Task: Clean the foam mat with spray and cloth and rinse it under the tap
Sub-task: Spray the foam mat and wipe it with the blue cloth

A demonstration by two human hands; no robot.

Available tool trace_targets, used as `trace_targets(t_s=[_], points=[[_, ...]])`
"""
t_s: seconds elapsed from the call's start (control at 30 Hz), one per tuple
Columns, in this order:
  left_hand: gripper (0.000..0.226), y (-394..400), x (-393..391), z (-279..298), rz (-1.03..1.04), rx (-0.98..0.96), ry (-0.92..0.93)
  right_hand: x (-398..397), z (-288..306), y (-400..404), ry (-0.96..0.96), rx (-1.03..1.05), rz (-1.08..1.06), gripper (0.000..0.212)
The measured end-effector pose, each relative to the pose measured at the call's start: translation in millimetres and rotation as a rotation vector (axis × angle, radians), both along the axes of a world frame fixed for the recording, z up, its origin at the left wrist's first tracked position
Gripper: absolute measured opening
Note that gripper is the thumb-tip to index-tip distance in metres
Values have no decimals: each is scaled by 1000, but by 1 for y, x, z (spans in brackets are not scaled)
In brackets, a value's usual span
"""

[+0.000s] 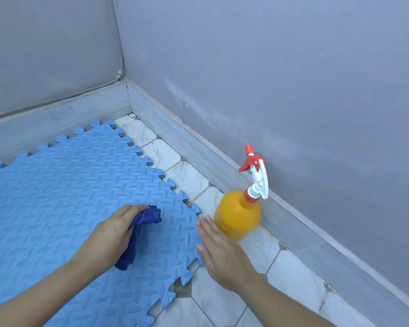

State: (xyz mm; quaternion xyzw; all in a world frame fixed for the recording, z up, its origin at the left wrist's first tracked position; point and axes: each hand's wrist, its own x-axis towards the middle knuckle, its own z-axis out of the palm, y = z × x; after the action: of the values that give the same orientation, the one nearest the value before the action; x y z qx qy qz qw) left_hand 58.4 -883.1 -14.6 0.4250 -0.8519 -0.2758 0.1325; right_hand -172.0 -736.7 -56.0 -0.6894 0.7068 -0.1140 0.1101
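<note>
Light blue interlocking foam mat tiles [76, 190] cover the floor on the left. My left hand [111, 234] is closed around a dark blue cloth [141, 228], pressing it onto the mat near its right edge. My right hand [220, 251] lies flat with fingers together at the mat's right edge, holding nothing. Just beyond its fingertips stands an orange spray bottle [237, 213] with a white and red trigger head, upright on the floor tiles beside the wall.
White marble-look floor tiles [291, 274] run in a strip between the mat and the grey wall [293, 79]. A pale skirting board [198, 152] lines both walls, which meet in a corner at the back.
</note>
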Motion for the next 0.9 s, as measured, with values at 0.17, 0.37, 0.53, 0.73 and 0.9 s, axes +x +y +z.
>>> trace_targets(t_s=[0.17, 0.37, 0.53, 0.73, 0.9], points=[[46, 18, -46, 28, -95, 14, 21, -45, 37, 70, 86, -48, -93, 58], [34, 64, -115, 49, -223, 129, 147, -88, 62, 96, 88, 70, -433, 99], [63, 109, -143, 42, -287, 318, 71, -85, 69, 101, 56, 95, -535, 96], [69, 127, -133, 33, -292, 383, -35, -81, 72, 97, 85, 118, -504, 91], [68, 91, -121, 41, -158, 349, 79, -75, 86, 84, 95, 43, -446, 80]])
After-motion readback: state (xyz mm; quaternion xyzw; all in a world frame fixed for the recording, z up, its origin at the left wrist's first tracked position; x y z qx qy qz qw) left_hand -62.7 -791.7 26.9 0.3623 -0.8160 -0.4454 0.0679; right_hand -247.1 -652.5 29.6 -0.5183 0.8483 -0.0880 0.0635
